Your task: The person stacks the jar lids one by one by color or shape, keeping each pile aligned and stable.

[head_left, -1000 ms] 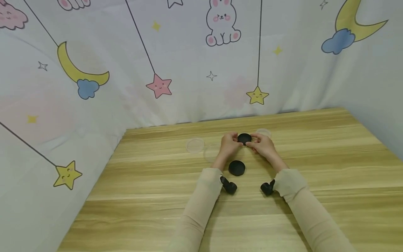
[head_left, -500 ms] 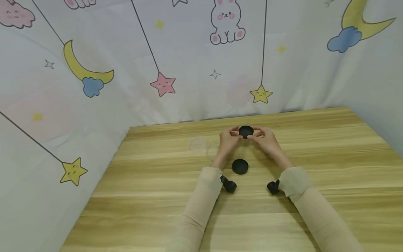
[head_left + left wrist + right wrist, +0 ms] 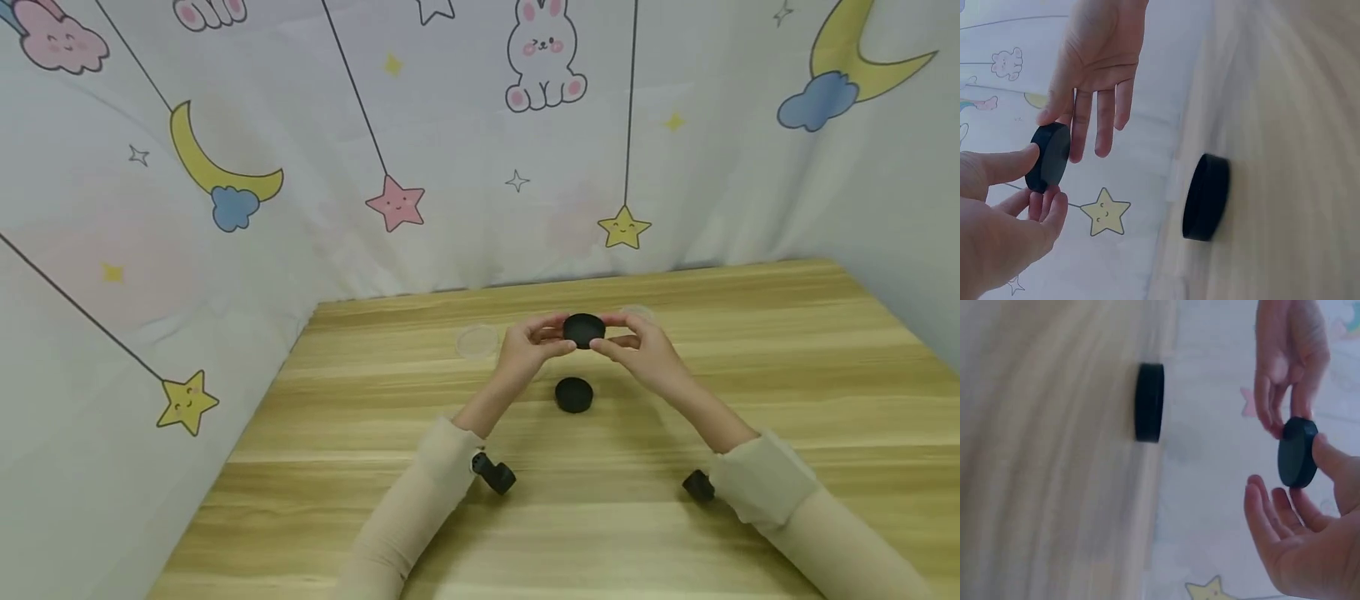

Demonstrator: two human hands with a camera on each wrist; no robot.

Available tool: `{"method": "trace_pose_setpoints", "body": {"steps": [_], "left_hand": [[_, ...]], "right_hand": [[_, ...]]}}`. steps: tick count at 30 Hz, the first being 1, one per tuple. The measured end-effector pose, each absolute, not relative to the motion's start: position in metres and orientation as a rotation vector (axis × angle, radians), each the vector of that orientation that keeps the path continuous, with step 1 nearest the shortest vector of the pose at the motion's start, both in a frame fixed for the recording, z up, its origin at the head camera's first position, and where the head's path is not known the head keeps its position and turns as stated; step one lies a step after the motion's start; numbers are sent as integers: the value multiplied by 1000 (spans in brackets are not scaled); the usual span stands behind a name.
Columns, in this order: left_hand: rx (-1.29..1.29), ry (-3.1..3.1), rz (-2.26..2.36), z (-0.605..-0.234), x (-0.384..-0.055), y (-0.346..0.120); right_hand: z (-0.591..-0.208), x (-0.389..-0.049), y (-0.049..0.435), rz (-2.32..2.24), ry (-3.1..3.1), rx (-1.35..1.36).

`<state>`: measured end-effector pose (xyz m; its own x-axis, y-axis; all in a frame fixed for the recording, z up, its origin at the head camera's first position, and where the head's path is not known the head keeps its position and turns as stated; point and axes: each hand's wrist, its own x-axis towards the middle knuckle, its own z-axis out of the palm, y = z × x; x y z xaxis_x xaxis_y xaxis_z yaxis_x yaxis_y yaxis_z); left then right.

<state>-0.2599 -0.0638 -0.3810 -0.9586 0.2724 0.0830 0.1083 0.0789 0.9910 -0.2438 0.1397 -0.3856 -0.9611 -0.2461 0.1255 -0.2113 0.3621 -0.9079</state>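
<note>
A shallow round black lid [image 3: 583, 332] is held up above the table between both hands. My left hand [image 3: 525, 346] pinches its left edge with thumb and fingers, and my right hand [image 3: 647, 350] grips the right edge the same way. From below, in the left wrist view, the held lid [image 3: 1049, 157] shows a smooth flat face. A second black lid [image 3: 573, 395] lies on the table nearer the body, beneath the raised hands. Its hollow side and raised rim show in the left wrist view.
A clear round disc [image 3: 477, 342] lies on the wooden table [image 3: 360, 433] left of the hands. Another clear disc [image 3: 637, 312] is partly hidden behind the right hand. A white cloth [image 3: 465, 242] printed with stars and moons hangs along the table's back edge.
Both hands have lifted the held lid off the table area and brought it closer to the camera. My forearms have spread apart. The lid on the table stays in place.
</note>
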Motion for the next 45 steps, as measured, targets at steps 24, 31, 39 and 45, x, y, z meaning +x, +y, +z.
{"method": "trace_pose_setpoints", "body": {"steps": [24,31,39,45], "left_hand": [[362,2292,1780,-411,-231,-87],[330,2312,1774,-419,-235,-83],[286,2319,1768,-440,-235,-79],[301,2330,1783,-445,-237,-77]], "right_hand": [[-413,-234,142,-1533,2493,-770],[-419,-237,144,-1504,2485,-736],[-431,-236,143,-1479,2411,-671],[-438,-239,142,-1484,2415,-685]]}}
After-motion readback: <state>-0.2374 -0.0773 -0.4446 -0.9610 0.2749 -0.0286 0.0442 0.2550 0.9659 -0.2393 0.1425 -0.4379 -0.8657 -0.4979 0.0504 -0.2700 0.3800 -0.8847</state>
